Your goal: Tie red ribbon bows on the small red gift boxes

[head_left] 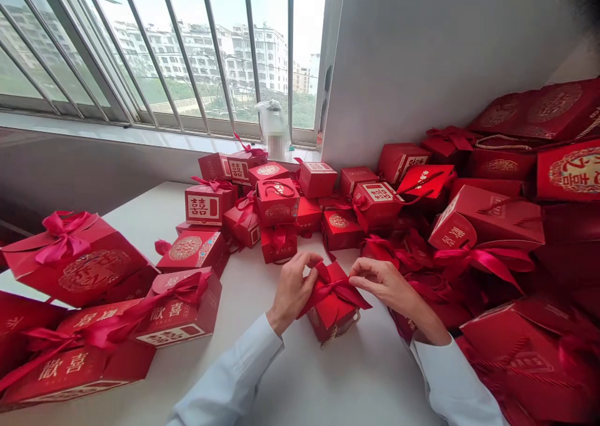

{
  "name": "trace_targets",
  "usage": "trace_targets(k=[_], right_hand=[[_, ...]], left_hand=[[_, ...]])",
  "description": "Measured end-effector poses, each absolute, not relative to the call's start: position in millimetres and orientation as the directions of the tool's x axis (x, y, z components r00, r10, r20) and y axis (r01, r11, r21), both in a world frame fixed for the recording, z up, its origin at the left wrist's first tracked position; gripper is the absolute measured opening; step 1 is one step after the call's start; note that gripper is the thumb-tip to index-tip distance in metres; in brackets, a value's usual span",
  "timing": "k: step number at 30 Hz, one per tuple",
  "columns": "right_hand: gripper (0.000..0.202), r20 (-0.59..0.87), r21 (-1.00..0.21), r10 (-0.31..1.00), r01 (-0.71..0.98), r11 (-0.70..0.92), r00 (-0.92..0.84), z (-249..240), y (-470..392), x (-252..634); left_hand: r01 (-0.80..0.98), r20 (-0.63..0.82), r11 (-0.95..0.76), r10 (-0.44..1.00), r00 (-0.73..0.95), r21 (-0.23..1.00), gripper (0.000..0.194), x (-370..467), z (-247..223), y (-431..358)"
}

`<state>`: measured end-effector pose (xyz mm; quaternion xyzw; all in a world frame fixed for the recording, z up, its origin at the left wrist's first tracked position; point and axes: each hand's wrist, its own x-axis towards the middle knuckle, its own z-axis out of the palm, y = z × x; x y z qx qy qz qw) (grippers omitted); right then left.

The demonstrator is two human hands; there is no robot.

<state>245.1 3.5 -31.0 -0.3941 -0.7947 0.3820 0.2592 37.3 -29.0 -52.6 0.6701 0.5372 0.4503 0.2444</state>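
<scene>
A small red gift box (328, 321) stands on the white table in front of me. A crimson ribbon (335, 287) crosses its top in a bow, with loose tails to either side. My left hand (293, 288) pinches the ribbon at the left of the bow, thumb and forefinger closed on it. From the right, my right hand (382, 282) has its thumb and forefinger pressed together on the ribbon's right part. Both hands are just above the box top, and the fingertips partly cover the ribbon loops.
Red boxes (277, 201) are heaped at the back of the white table (300, 382). More boxes with ribbons (487, 217) pile up on the right, and several large ones (94, 257) stand at left. A barred window (210, 57) and a grey wall (422, 57) rise behind.
</scene>
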Motion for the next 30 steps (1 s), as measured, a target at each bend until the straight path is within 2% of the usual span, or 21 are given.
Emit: trace_targets(k=[5, 10, 15, 20, 25, 30], right_hand=[[0.022, 0.110, -0.784, 0.787, 0.434, 0.444, -0.607, -28, 3, 243], [0.030, 0.096, -0.807, 0.821, 0.438, 0.395, -0.563, -35, 7, 239], [0.038, -0.005, -0.908, 0.865, 0.364, 0.206, -0.503, -51, 10, 234], [0.046, -0.123, -0.980, 0.882, 0.196, -0.036, -0.455, -58, 8, 224], [0.048, -0.203, -0.978, 0.878, 0.047, -0.202, -0.433, -58, 6, 218], [0.042, -0.302, -0.927, 0.854, -0.076, -0.366, -0.424, -55, 5, 214]], left_hand=[[0.403, 0.216, -0.167, 0.973, -0.077, 0.900, 0.019, 44, -60, -38], [0.347, 0.199, -0.153, 0.975, -0.100, 0.925, 0.023, 50, -63, -43], [0.264, 0.214, -0.180, 0.971, -0.107, 0.948, 0.026, 57, -67, -48], [0.254, 0.225, -0.188, 0.966, -0.128, 0.949, 0.025, 59, -71, -49], [0.231, 0.235, -0.200, 0.963, -0.134, 0.952, 0.025, 59, -73, -48], [0.223, 0.278, -0.240, 0.947, -0.160, 0.945, 0.026, 60, -77, -47]])
